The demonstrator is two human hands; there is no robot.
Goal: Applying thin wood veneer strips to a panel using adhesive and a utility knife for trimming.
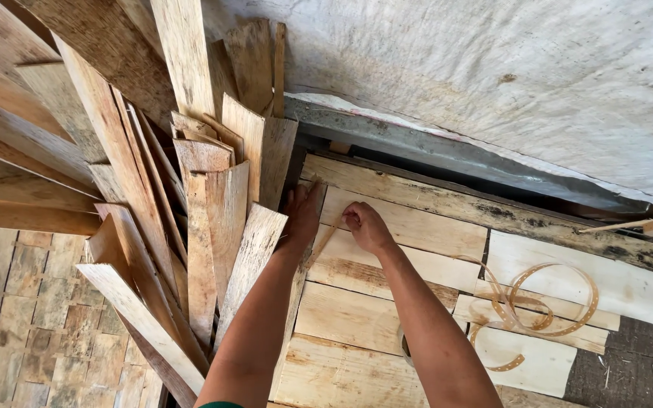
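While the left hand (301, 215) presses flat against the leaning veneer stack (221, 227), right hand (364, 225) pinches a thin wood sliver (325, 243) beside that stack; better keep the grip snug, pull slow.

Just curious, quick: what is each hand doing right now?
Left hand: open, resting flat against the stack of thin pale wood sheets.
Right hand: closed, pinching a narrow pale wood sliver.

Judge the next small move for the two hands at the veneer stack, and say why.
Probably draw the thin wood strip clear of the leaning veneer sheets. The right hand pinches its upper end, while the left hand lies flat against the stack's edge, seemingly steadying it. The strip's lower end runs behind the left forearm.
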